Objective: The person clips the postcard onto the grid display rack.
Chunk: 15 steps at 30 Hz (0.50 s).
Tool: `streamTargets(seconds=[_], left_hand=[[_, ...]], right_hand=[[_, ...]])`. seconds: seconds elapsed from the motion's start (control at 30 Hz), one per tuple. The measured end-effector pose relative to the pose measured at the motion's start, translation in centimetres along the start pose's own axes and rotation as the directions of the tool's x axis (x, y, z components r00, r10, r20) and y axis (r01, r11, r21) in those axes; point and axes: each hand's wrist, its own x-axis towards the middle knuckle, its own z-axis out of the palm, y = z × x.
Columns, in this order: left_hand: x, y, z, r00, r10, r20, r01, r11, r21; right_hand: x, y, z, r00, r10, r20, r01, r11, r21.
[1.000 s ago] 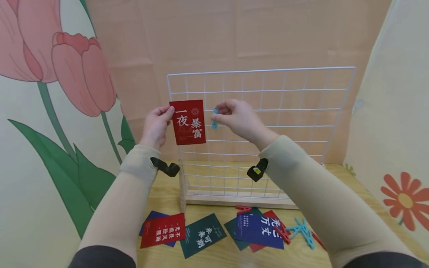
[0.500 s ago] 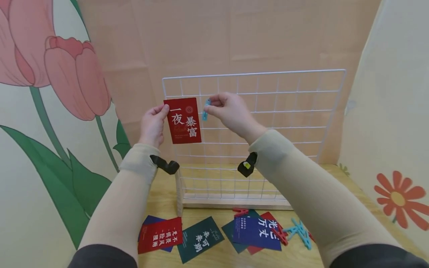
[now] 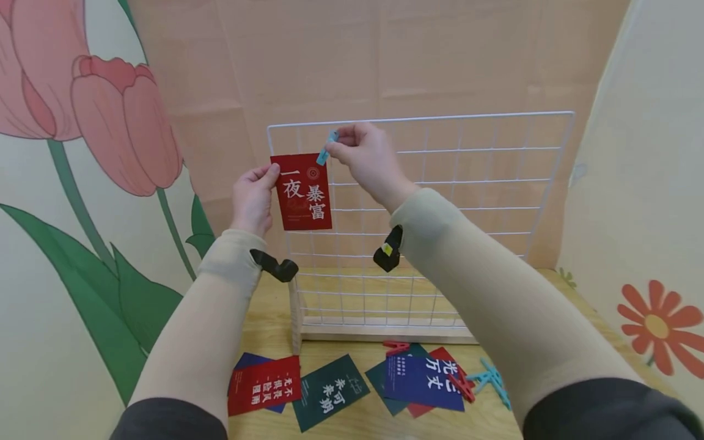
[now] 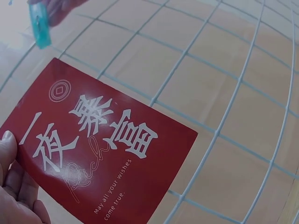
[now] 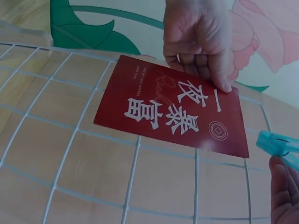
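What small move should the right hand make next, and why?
I'd likely bring the blue clip to the upper right corner of the red card: the right hand pinches the clip just off that corner in both wrist views, while the left hand holds the card in front of the wire grid.

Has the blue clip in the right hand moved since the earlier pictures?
Yes. Against the white grid in the head view, the clip has moved up, closer to the top bar, and a little to the left.

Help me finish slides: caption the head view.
Left hand holds a red card, right hand a blue clip, before a wire rack.
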Motion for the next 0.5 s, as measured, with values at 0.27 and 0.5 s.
streamTargets(seconds=[0.27,0.5], left_hand=[[-0.3,-0.3,0.2,1.000,-0.019,-0.010,0.019,1.000,0.000],[-0.4,-0.2,0.4,1.000,-0.011,-0.015,0.011,1.000,0.006]], right_hand=[[1.3,-0.1,1.6,0.996,0.004,-0.086,0.001,0.998,0.061],[2.0,-0.3,2.7,0.988,0.032,-0.152,-0.019,0.996,0.086]])
